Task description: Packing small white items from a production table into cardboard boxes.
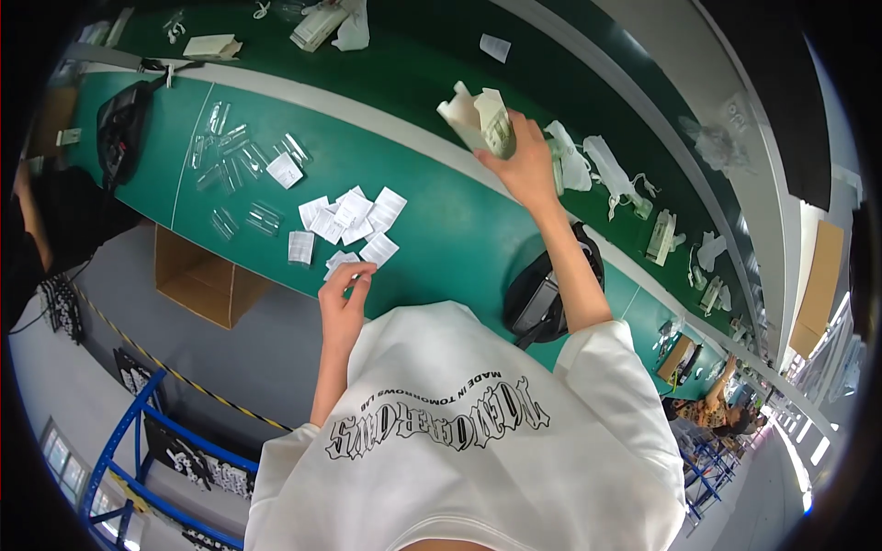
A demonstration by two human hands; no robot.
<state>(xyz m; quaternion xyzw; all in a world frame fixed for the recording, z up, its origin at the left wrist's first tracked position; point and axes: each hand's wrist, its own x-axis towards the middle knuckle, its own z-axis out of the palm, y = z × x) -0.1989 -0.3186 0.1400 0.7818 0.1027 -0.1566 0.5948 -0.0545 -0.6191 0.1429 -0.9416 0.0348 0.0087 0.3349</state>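
My right hand [525,163] is wrapped round a small white carton [470,129] over the far part of the bench, and the carton's top flaps stand up. My left hand [344,298] is at the near side of a pile of folded white paper slips [351,209]. Its fingers are curled with the tips drawn together, touching or just over a paper slip [340,261]; whether they pinch it is hidden. Left of the pile lie several clear plastic pieces [234,140], with one paper slip [285,171] among them.
A dark green conveyor belt [413,64] runs beyond the green table [432,220], carrying white cartons [661,237] and plastic bags [574,165]. Black bags stand at the table's left [124,133] and by my right arm [542,298]. A cardboard box [207,275] sits below the table edge. Another person works at far left.
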